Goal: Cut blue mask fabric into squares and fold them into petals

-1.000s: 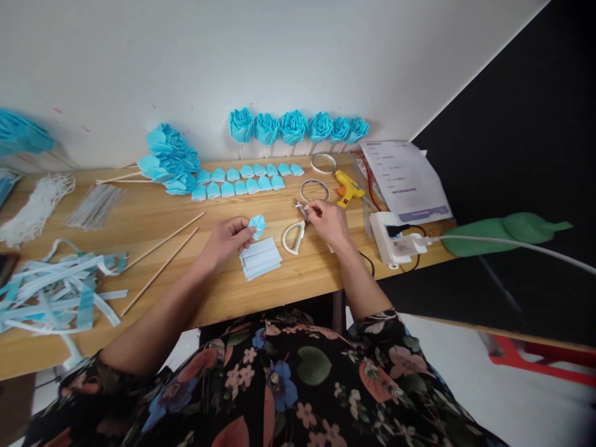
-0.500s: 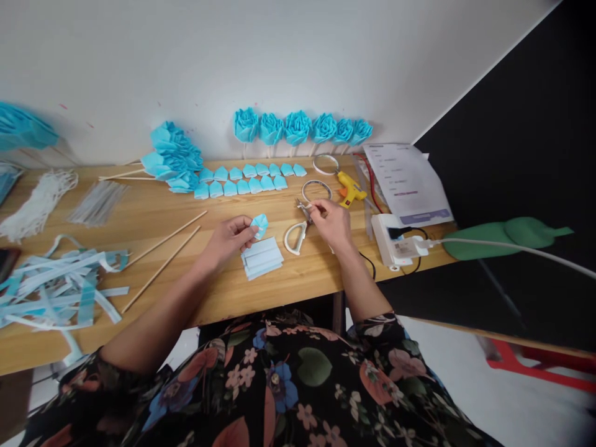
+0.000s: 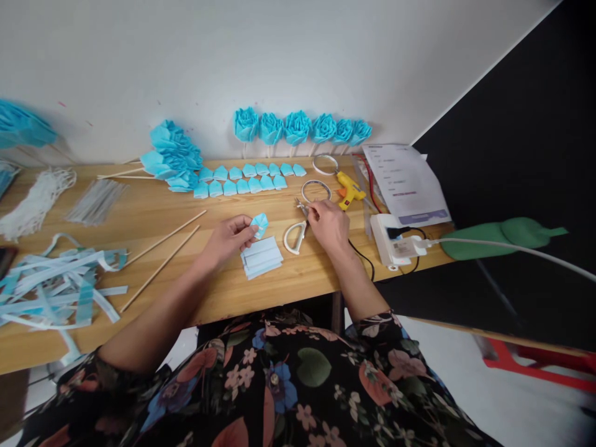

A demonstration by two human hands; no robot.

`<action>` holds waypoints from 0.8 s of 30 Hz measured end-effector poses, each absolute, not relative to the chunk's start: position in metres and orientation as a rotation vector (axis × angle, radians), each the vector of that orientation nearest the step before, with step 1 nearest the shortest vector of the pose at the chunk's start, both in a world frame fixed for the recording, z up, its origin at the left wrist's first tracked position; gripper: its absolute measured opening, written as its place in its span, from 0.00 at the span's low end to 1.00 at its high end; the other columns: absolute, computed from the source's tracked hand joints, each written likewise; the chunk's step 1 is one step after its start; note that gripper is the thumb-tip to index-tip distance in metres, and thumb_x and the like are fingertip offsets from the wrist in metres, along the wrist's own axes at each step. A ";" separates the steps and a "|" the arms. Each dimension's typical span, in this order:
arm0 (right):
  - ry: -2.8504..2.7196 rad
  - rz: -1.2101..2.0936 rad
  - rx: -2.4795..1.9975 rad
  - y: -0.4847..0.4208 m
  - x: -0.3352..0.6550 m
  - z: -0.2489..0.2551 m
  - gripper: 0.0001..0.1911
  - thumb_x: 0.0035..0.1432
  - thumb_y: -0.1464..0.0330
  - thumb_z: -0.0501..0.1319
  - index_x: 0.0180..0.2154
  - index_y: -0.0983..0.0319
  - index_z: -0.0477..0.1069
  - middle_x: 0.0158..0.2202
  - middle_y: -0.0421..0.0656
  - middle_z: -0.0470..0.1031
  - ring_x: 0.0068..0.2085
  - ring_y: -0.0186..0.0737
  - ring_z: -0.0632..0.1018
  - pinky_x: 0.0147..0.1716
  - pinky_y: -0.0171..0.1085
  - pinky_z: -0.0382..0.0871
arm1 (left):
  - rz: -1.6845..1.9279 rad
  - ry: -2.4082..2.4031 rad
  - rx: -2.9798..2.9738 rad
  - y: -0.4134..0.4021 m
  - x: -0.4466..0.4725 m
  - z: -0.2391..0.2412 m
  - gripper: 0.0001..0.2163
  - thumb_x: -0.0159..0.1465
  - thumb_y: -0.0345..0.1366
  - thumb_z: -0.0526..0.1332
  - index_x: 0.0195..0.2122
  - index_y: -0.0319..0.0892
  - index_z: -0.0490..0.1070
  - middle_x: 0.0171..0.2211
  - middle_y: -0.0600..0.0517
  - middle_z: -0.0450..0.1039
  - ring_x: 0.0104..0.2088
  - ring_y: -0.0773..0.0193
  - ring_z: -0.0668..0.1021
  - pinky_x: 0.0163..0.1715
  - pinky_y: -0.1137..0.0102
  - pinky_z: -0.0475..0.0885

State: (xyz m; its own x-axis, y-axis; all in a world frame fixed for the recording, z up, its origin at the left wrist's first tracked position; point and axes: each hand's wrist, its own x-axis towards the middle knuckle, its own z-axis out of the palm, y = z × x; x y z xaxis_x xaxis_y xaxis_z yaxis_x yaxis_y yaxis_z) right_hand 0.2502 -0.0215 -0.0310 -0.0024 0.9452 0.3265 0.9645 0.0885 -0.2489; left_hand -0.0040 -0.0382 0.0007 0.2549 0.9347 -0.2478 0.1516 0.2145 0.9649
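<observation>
My left hand [image 3: 231, 237] pinches a small folded light-blue petal [image 3: 259, 225] between thumb and fingers. Just below it lies a stack of pale blue pleated pieces [image 3: 262, 257], flat on the wooden table. To the right, my right hand [image 3: 328, 223] has its fingers curled together at the scissors [image 3: 294, 239], which have a white loop handle and lie on the table. Whether those fingers hold the scissors or something small is hidden. Beyond that hand stands a yellow glue gun [image 3: 350, 191], with a roll of tape [image 3: 316, 191] beside it.
Two rows of folded blue petals [image 3: 242, 186] lie toward the wall. Blue fabric roses [image 3: 298, 128] lean there. Wooden sticks [image 3: 161, 267], cut strips [image 3: 60, 285] and white cords [image 3: 37, 202] are on the left. A power strip [image 3: 395, 242] and a paper sheet [image 3: 410, 186] are on the right.
My right hand has shifted slightly, its fingers now curled in more and turned down by the scissors. My left hand keeps the petal in nearly the same place.
</observation>
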 end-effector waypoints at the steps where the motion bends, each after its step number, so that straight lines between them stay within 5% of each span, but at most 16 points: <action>1: -1.982 -0.066 -1.868 -0.022 0.250 -0.032 0.11 0.63 0.71 0.56 0.41 0.60 0.78 0.39 0.47 0.80 0.41 0.45 0.78 0.38 0.39 0.66 | 0.775 1.192 1.237 -0.038 -0.004 0.001 0.18 0.50 0.51 0.68 0.27 0.41 0.69 0.19 0.56 0.69 0.20 0.71 0.67 0.22 0.73 0.63; 10: -1.979 0.125 -1.737 -0.025 0.253 -0.029 0.12 0.62 0.68 0.56 0.39 0.59 0.79 0.39 0.46 0.81 0.40 0.44 0.79 0.41 0.39 0.68 | 0.774 1.185 1.254 -0.039 -0.005 0.002 0.18 0.51 0.51 0.68 0.27 0.41 0.69 0.20 0.55 0.70 0.20 0.70 0.68 0.23 0.72 0.64; 16: -1.739 0.267 -1.732 -0.015 0.262 -0.023 0.15 0.64 0.67 0.55 0.48 0.59 0.77 0.40 0.44 0.83 0.40 0.43 0.80 0.42 0.39 0.71 | 0.776 1.192 1.256 -0.040 -0.004 0.003 0.18 0.51 0.51 0.68 0.27 0.41 0.69 0.20 0.55 0.69 0.20 0.70 0.68 0.23 0.73 0.64; 24: -1.954 0.295 -1.765 0.000 0.264 -0.010 0.13 0.62 0.72 0.57 0.43 0.59 0.79 0.43 0.45 0.83 0.44 0.45 0.81 0.44 0.40 0.70 | 0.757 1.215 1.255 -0.039 -0.004 0.005 0.19 0.50 0.52 0.68 0.27 0.41 0.69 0.20 0.55 0.70 0.20 0.70 0.68 0.23 0.72 0.64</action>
State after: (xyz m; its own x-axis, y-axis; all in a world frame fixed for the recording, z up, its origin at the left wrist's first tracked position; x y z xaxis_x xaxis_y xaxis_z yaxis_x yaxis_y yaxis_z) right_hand 0.2642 -0.0004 -0.0103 -0.0468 0.9769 0.2085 0.8717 0.1419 -0.4690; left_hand -0.0045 -0.0389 0.0046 0.2497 0.9341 -0.2553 0.1826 0.2135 0.9597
